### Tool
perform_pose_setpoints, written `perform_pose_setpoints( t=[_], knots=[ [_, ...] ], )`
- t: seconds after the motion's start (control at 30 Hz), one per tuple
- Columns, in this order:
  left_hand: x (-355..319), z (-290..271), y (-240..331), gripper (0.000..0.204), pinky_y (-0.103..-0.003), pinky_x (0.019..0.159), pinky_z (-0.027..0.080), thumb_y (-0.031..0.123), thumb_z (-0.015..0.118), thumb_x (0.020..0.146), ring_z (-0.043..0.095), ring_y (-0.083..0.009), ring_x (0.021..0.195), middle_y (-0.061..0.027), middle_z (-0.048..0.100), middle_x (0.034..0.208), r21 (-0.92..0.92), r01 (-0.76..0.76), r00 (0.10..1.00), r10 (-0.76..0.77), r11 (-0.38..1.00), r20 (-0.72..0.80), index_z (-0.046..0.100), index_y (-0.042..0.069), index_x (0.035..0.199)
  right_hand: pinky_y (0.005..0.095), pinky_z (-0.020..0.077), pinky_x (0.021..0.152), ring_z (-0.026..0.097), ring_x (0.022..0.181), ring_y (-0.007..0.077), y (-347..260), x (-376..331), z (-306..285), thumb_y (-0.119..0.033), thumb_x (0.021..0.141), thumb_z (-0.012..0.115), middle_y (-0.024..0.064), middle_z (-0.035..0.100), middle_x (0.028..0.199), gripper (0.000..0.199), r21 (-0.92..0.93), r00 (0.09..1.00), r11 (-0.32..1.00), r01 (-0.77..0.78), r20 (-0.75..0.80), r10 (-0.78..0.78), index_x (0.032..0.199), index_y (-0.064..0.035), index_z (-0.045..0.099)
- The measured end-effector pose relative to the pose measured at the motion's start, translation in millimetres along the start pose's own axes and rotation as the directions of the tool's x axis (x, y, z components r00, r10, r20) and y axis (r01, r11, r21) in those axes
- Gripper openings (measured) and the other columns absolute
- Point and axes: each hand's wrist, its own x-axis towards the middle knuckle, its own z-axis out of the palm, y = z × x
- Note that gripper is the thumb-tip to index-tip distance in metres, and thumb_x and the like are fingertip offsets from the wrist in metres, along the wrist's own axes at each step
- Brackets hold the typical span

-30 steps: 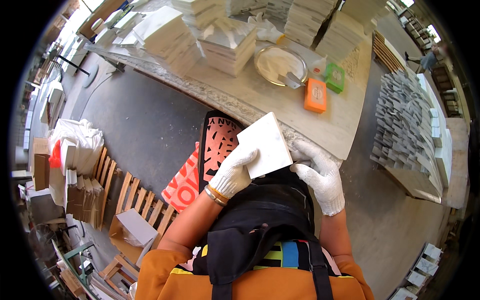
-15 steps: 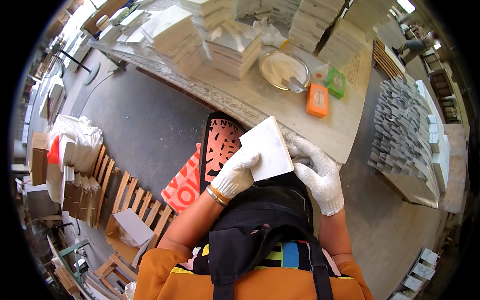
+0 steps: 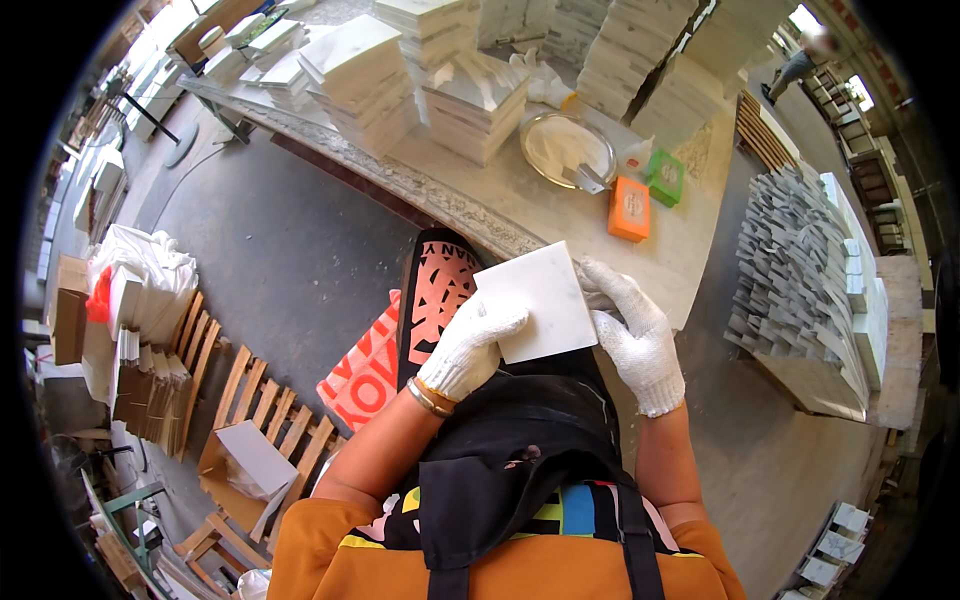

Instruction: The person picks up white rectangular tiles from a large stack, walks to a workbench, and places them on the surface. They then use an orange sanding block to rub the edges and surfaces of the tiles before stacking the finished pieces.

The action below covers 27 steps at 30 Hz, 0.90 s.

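A square white stone tile [image 3: 540, 298] is held flat in front of my chest, over the near edge of the workbench [image 3: 690, 265]. My left hand [image 3: 466, 350], in a white knit glove, grips the tile's lower left corner with the thumb on top. My right hand [image 3: 630, 330], also gloved, holds the tile's right edge with fingers curled around it. Below my hands hangs my black apron.
On the bench stand stacks of white tiles [image 3: 475, 105], a round glass dish [image 3: 568, 148] with a tool, an orange block [image 3: 629, 208] and a green block [image 3: 664, 176]. Grey stone pieces [image 3: 800, 270] fill a rack at right. Wooden pallets [image 3: 250, 400] and boxes lie at left.
The tile has stayed in both hands, shifting slightly. My view has tipped a little, so the bench and its stacks sit a bit differently in the picture.
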Motion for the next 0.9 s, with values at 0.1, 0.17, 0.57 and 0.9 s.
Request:
perform_pose_setpoints(
  t=[0.1, 0.17, 0.57, 0.9],
  knots=[
    [-2, 3, 1, 0.060, -0.035, 0.102, 0.048, 0.010, 0.075, 0.085, 0.061, -0.0185, 0.114, -0.0088, 0.063, 0.126, 0.006, -0.020, 1.000, 0.020, 1.000, 0.000, 0.050, -0.002, 0.138, 0.0256, 0.0518, 0.085, 0.065, 0.096, 0.0144, -1, -1, 1, 0.018, 0.082, 0.051, 0.0100, 0.064, 0.119, 0.059, -0.042, 0.999, 0.998, 0.044, -0.005, -0.044, 0.135, -0.0060, 0.060],
    [-2, 4, 1, 0.058, -0.034, 0.101, 0.048, 0.009, 0.075, 0.085, 0.061, -0.0181, 0.113, -0.0087, 0.063, 0.125, 0.011, -0.033, 0.999, 0.033, 0.999, -0.003, 0.051, -0.002, 0.137, 0.0257, 0.0516, 0.084, 0.065, 0.095, 0.0146, -3, 1, 0, 0.018, 0.082, 0.052, 0.0095, 0.064, 0.118, 0.059, -0.043, 0.998, 0.997, 0.059, 0.007, -0.059, 0.135, -0.0063, 0.061],
    [27, 4, 9, 0.058, -0.035, 0.100, 0.049, 0.013, 0.073, 0.086, 0.061, -0.0197, 0.113, -0.0086, 0.062, 0.125, 0.075, -0.042, 0.990, 0.051, 0.996, -0.128, 0.049, 0.000, 0.138, 0.0282, 0.0518, 0.085, 0.067, 0.096, 0.0212, 15, 27, -13, 0.013, 0.087, 0.058, 0.0122, 0.068, 0.107, 0.039, -0.326, 0.977, 0.922, 0.208, 0.018, -0.214, 0.121, -0.0028, 0.069],
    [95, 1, 35, 0.063, -0.039, 0.108, 0.045, 0.021, 0.071, 0.091, 0.055, -0.0221, 0.125, -0.0075, 0.056, 0.136, -0.030, -0.053, 0.992, 0.049, 0.998, -0.120, 0.042, 0.004, 0.144, 0.0340, 0.0533, 0.080, 0.067, 0.091, 0.0251, 27, 111, -55, -0.013, 0.090, 0.069, 0.0117, 0.067, 0.108, 0.025, -0.492, 0.965, 0.871, -0.014, -0.234, -0.117, 0.115, -0.0073, 0.069]
  ],
)
